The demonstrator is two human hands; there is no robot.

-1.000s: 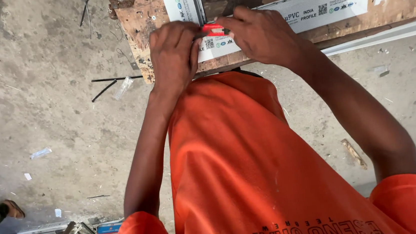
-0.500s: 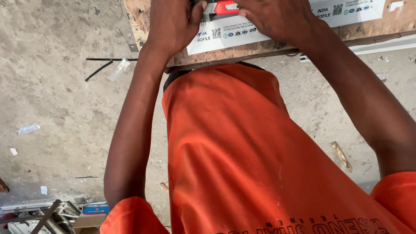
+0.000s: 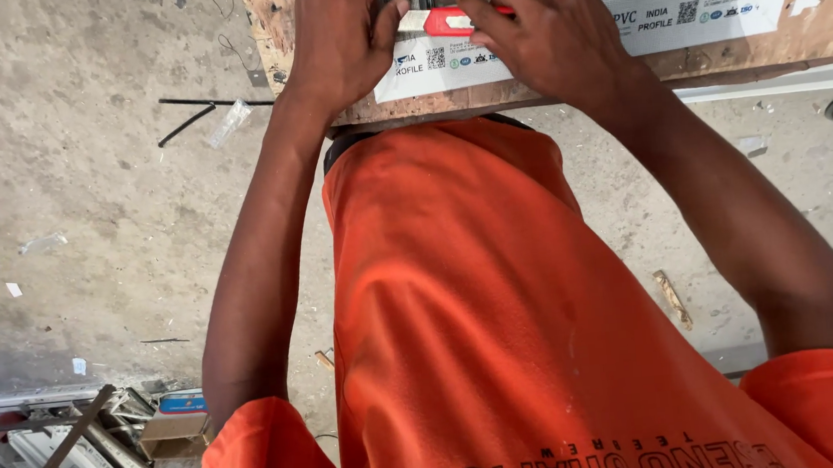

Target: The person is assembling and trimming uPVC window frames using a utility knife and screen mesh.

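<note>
Knife (image 3: 446, 22), red utility type, lies at near edge of wooden surface (image 3: 819, 8), long axis left-right, on white profile strip (image 3: 561, 46). Right hand (image 3: 561, 46) fingers gripping knife body; left hand (image 3: 344, 35) fingers curled closed at blade end, touching strip.

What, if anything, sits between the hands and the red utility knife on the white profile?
Nothing visible does. The right hand already grips the red utility knife, and the left hand touches its front end. Both rest on the white plastic window profile, which lies on the worn wooden bench.
</note>
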